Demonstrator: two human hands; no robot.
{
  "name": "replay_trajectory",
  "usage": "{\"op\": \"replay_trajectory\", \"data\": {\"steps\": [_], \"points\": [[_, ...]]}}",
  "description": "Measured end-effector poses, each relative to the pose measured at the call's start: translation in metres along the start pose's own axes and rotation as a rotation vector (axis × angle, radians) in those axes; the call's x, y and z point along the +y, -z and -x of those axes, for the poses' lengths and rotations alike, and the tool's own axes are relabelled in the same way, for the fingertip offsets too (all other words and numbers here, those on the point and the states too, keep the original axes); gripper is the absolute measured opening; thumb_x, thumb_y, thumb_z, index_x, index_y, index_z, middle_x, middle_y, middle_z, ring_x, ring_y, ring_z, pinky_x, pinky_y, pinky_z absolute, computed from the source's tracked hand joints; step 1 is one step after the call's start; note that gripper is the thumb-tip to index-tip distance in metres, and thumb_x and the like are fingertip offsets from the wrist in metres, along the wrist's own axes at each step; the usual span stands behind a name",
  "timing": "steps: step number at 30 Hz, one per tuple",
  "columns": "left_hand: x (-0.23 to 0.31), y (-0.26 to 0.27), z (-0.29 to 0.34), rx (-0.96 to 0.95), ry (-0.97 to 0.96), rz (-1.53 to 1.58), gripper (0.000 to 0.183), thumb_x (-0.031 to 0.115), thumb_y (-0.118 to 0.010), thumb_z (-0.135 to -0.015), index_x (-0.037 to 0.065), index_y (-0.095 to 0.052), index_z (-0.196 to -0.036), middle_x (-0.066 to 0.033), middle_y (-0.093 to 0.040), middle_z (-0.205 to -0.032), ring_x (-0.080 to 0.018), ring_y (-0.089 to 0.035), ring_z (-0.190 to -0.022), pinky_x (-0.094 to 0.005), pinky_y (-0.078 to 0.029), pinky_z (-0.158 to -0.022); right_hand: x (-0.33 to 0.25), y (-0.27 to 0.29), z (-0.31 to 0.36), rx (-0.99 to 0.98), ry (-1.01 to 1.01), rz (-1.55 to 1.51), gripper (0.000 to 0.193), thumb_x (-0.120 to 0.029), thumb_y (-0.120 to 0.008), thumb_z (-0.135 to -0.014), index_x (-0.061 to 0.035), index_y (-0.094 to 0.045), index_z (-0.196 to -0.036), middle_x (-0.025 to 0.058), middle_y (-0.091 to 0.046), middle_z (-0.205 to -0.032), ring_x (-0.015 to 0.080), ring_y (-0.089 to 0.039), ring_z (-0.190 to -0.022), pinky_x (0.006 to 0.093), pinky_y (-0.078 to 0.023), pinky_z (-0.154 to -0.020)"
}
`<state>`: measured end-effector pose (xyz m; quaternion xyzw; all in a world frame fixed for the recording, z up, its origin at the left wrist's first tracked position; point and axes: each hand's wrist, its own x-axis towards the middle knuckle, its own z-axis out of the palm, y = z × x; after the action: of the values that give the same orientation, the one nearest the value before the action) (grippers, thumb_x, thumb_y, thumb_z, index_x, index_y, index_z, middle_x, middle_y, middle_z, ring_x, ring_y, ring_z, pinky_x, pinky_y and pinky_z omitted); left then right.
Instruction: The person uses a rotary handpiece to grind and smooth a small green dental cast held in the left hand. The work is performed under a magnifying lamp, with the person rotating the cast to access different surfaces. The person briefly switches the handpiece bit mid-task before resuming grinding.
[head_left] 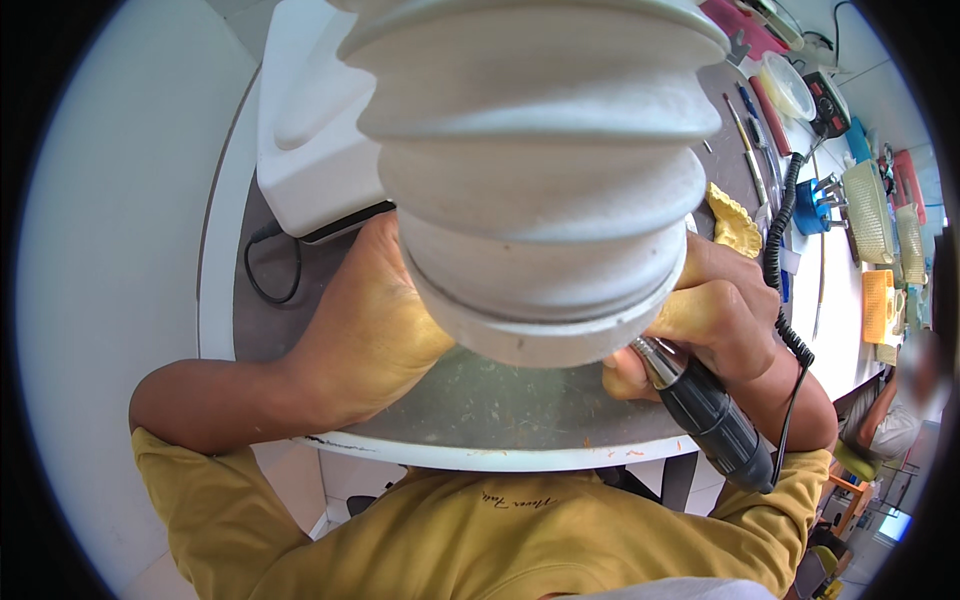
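A black handpiece (pixel 715 425) with a ribbed metal collar is gripped in the right hand (pixel 718 305), the fingers closed about its metal end while its black body slants toward the near right, past the white edge of the grey tabletop (pixel 480 410). The left hand (pixel 385 310) is set opposite, to the left, its thumb side turned inward; its fingertips are hidden by a wide white corrugated hose (pixel 545 190), so whether they are spread, pressed together or pinching something cannot be told. The handpiece's tip is likewise covered by the hose. At the far left, a white machine (pixel 320 120) is placed beside the left hand, with a black cable (pixel 300 275) looped from its near side. Just beyond the right hand, a yellow scalloped piece (pixel 733 222) is seen, and to its right a coiled black cord (pixel 778 230) is stretched, its near end led down to the handpiece. Farther right, a blue holder (pixel 812 207), a cream basket (pixel 868 212) and a yellow-orange basket (pixel 878 307) are lined up. Orange scraps (pixel 633 454) are scattered along the near edge.
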<state>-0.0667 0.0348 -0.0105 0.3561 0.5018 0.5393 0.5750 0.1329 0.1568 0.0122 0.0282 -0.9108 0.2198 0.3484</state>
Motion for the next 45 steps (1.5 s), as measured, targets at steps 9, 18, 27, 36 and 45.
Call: {"op": "replay_trajectory", "data": {"steps": [9,18,27,36,45], "points": [[0.004,-0.002,0.001,-0.026,0.035,0.068,0.037,0.002,-0.076,-0.080,-0.002,-0.059,-0.112,-0.0063,-0.069,-0.106,-0.0114,-0.061,-0.098,-0.0278,-0.048,-0.090,-0.002,-0.001,-0.001,0.014,-0.030,-0.070,0.031,-0.010,-0.080,-0.078,-0.0070,-0.057,-0.098,0.0123,-0.068,-0.087,0.0262,-0.070,-0.079,0.0329,-0.055,-0.068],[0.006,-0.001,0.002,-0.007,0.060,0.037,0.035,0.002,-0.073,-0.082,-0.003,-0.058,-0.113,-0.0064,-0.068,-0.106,-0.0115,-0.060,-0.098,-0.0277,-0.047,-0.090,-0.002,0.000,-0.001,0.004,-0.005,-0.060,0.031,-0.011,-0.080,-0.079,-0.0068,-0.057,-0.099,0.0118,-0.067,-0.087,0.0264,-0.070,-0.078,0.0338,-0.054,-0.067],[0.007,0.001,0.000,-0.025,0.042,0.042,0.030,-0.001,-0.068,-0.085,-0.002,-0.058,-0.113,-0.0050,-0.067,-0.107,-0.0102,-0.059,-0.098,-0.0272,-0.046,-0.091,0.007,0.000,0.002,0.068,0.060,0.014,0.025,-0.012,-0.073,-0.083,-0.0007,-0.054,-0.095,0.0149,-0.064,-0.081,0.0277,-0.068,-0.074,0.0350,-0.054,-0.066],[0.012,0.000,0.002,-0.035,0.053,0.060,0.030,-0.001,-0.069,-0.084,-0.002,-0.059,-0.113,-0.0045,-0.068,-0.106,-0.0096,-0.059,-0.097,-0.0264,-0.047,-0.090,0.008,-0.002,0.000,0.078,0.098,0.033,0.026,-0.013,-0.073,-0.083,0.0008,-0.054,-0.092,0.0163,-0.064,-0.078,0.0269,-0.067,-0.070,0.0341,-0.054,-0.063],[0.010,0.002,0.000,-0.025,0.095,0.072,0.029,-0.002,-0.067,-0.086,-0.002,-0.058,-0.114,-0.0046,-0.067,-0.107,-0.0102,-0.058,-0.099,-0.0273,-0.046,-0.091,0.008,-0.001,0.001,0.086,0.088,0.027,0.028,-0.016,-0.074,-0.084,0.0005,-0.054,-0.092,0.0151,-0.064,-0.076,0.0254,-0.067,-0.068,0.0333,-0.054,-0.061]]}}
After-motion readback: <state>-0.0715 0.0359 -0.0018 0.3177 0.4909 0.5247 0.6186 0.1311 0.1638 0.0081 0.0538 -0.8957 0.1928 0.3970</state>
